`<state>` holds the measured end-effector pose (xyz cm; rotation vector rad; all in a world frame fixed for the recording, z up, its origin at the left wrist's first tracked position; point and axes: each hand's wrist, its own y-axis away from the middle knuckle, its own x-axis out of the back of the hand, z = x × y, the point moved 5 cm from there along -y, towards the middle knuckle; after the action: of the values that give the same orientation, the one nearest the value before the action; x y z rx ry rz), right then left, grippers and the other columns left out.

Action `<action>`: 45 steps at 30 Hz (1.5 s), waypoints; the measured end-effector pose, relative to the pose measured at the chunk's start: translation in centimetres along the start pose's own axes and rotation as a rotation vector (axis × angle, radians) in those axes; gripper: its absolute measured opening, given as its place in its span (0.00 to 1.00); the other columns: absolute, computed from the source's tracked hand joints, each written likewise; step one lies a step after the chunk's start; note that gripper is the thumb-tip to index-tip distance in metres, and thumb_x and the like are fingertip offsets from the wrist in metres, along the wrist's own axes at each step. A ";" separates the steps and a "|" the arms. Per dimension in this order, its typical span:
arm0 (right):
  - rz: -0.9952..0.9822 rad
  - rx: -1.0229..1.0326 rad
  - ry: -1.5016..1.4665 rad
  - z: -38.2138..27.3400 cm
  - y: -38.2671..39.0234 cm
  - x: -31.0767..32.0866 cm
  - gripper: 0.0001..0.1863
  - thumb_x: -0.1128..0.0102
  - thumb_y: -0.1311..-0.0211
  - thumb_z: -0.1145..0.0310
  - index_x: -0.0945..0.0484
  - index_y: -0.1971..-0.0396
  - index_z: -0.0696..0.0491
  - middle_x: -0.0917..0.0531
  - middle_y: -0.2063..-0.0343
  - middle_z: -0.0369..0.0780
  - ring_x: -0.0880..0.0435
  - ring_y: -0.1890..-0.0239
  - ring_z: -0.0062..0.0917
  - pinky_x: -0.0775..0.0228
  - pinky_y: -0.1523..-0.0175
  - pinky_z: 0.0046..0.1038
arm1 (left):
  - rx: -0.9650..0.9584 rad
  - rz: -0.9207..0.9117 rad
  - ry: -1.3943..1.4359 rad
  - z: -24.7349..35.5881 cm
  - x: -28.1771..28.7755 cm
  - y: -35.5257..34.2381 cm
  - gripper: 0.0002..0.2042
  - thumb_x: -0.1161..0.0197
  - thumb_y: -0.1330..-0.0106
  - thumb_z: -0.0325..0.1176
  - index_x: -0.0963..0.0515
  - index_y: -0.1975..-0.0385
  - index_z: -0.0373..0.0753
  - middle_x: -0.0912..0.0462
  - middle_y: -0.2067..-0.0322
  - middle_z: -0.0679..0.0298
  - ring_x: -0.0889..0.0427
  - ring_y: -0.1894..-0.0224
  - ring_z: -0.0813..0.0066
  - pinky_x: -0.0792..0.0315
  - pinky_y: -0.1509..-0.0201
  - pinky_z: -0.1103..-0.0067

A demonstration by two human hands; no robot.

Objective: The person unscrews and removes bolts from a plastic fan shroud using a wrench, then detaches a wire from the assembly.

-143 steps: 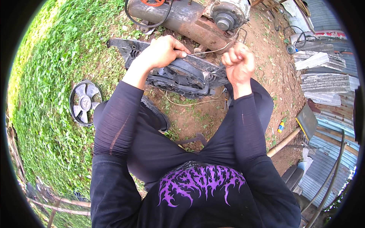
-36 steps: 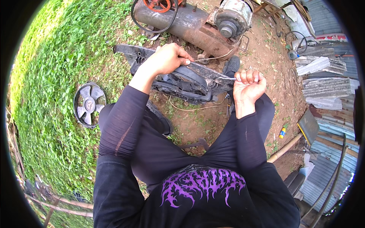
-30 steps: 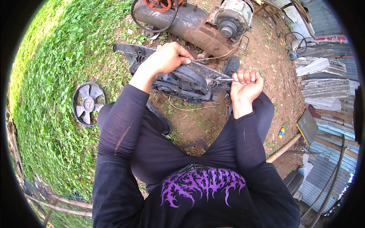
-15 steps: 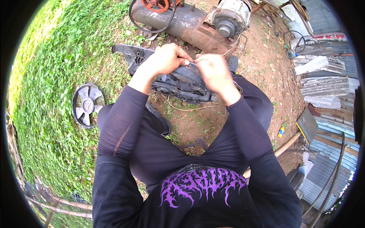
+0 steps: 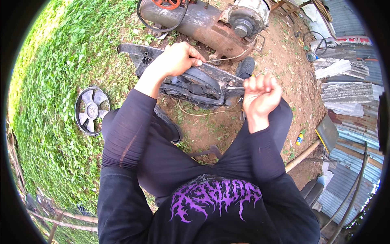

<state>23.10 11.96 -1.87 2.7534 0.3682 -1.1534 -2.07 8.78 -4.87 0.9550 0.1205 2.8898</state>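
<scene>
A dirty black plastic fan shroud stands tilted between my legs, its long upper edge running down to the right. My left hand is closed on that edge, with the thumb on the near side. A thin pale cord shows just beyond the fingers. My right hand is curled into a fist beside the shroud's right end. A thin light-coloured strip shows between that end and the fist; whether the fingers hold it is hidden.
A fan wheel lies on the grass at left. Beyond the shroud stands a rusty compressor tank with a motor. A wooden-handled tool, a small yellow bottle and corrugated sheets lie at right.
My right hand has moved right and toward me, away from my left hand, to the shroud's right end. My left hand stays on the upper edge.
</scene>
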 end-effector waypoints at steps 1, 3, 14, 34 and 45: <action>0.054 0.034 -0.019 -0.9 -1.0 0.3 0.18 0.58 0.31 0.63 0.47 0.83 0.45 0.49 0.85 0.31 0.51 0.82 0.20 0.51 0.72 0.29 | 0.014 0.004 0.002 -0.2 0.1 0.1 0.10 0.33 0.35 0.31 0.12 0.55 0.39 0.10 0.63 0.56 0.13 0.62 0.72 0.22 0.53 0.75; 0.064 0.046 0.047 -1.2 -2.1 0.8 0.18 0.59 0.31 0.63 0.46 0.83 0.45 0.48 0.86 0.31 0.50 0.82 0.20 0.51 0.72 0.29 | 0.040 0.007 0.007 -0.3 0.2 0.3 0.10 0.33 0.35 0.31 0.12 0.55 0.39 0.10 0.63 0.57 0.13 0.62 0.73 0.22 0.54 0.76; 0.179 0.065 0.030 0.0 -2.5 1.5 0.17 0.58 0.34 0.63 0.46 0.83 0.46 0.48 0.86 0.31 0.50 0.83 0.20 0.52 0.74 0.28 | 0.044 0.006 -0.014 -0.5 0.1 0.2 0.10 0.33 0.34 0.30 0.12 0.55 0.39 0.10 0.61 0.59 0.13 0.61 0.75 0.22 0.52 0.76; -0.715 0.082 1.260 7.3 1.7 -7.1 0.11 0.44 0.42 0.71 0.27 0.82 0.59 0.26 0.88 0.46 0.23 0.84 0.25 0.35 0.75 0.33 | -0.014 0.033 -0.019 -0.7 0.1 -0.1 0.11 0.33 0.35 0.32 0.13 0.56 0.39 0.10 0.62 0.57 0.12 0.61 0.71 0.21 0.52 0.74; 0.050 -0.028 0.159 -0.7 -3.9 -1.1 0.17 0.56 0.29 0.63 0.44 0.80 0.46 0.46 0.85 0.30 0.49 0.82 0.19 0.51 0.73 0.26 | 0.030 0.013 0.004 -0.2 0.4 0.2 0.11 0.32 0.35 0.32 0.13 0.55 0.40 0.10 0.63 0.56 0.12 0.62 0.69 0.21 0.53 0.74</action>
<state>21.77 15.64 -0.66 2.8212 0.3272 -0.9136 -2.49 8.63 -4.80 0.9584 0.1592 2.9101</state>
